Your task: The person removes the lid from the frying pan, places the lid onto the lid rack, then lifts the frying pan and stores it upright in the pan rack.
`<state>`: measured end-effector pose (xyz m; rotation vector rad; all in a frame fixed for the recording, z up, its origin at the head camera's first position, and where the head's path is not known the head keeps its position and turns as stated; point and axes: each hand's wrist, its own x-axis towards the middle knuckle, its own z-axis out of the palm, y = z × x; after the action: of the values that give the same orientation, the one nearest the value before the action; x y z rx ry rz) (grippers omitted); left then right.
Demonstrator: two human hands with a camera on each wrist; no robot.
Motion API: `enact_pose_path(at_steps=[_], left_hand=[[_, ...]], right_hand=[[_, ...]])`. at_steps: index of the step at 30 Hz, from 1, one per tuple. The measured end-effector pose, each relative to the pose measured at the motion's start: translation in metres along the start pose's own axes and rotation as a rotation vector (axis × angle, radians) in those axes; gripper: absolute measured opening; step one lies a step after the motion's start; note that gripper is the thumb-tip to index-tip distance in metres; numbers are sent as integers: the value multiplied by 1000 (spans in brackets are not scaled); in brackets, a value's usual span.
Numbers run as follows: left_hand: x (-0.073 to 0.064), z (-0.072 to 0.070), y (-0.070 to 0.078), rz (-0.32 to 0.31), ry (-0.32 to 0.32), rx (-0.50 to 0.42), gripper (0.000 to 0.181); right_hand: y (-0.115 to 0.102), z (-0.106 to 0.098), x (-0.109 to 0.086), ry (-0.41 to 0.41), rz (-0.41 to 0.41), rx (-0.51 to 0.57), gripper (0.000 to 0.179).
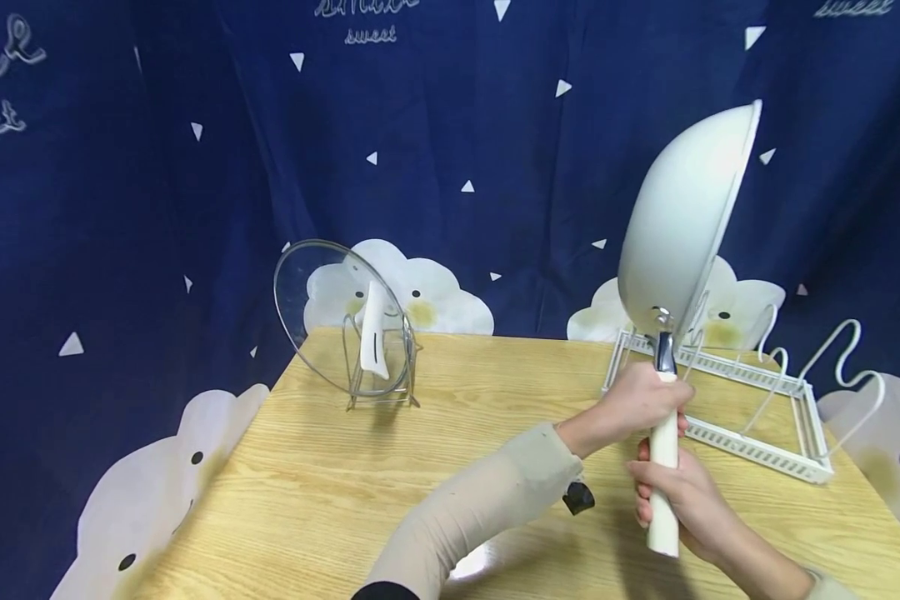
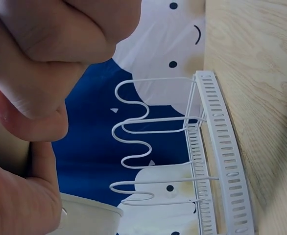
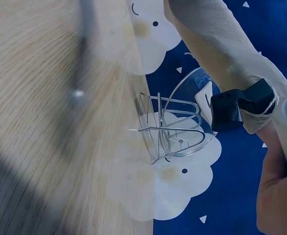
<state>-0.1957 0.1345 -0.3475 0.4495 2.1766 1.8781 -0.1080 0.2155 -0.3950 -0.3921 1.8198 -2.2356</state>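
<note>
A deep white wok (image 1: 678,217) is held up on its side by its long pale handle (image 1: 663,517), the bowl on top and the handle pointing down. My left hand (image 1: 633,406) grips the handle just below its metal joint. Lower on the same handle, my right hand (image 1: 686,500) is wrapped round it, thumb across the front. Behind the wok stands a white wire rack (image 1: 765,446) with wavy dividers, also seen in the left wrist view as a rack (image 2: 224,147). Part of the rack is hidden by the wok and hands.
At the back left of the wooden table (image 1: 307,500), a glass lid (image 1: 311,325) with a white handle (image 1: 373,333) leans in a small metal wire stand (image 1: 381,400). A dark blue curtain (image 1: 495,108) hangs behind the table. A black wrist camera (image 3: 239,106) sits on the left sleeve.
</note>
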Motion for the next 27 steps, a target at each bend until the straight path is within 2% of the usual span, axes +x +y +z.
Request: enact_pose_path(at_steps=[4, 10, 18, 27], left_hand=[[2, 3, 3, -27, 13, 51, 21], [2, 9, 2, -84, 8, 46, 23], [2, 18, 2, -122, 42, 90, 26], [1, 29, -1, -163, 57, 83, 30]], right_hand=[[-1, -2, -1, -8, 2, 13, 13], [1, -6, -5, -14, 17, 42, 14], [5, -12, -10, -58, -7, 100, 16], [7, -18, -16, -78, 10, 155, 19]])
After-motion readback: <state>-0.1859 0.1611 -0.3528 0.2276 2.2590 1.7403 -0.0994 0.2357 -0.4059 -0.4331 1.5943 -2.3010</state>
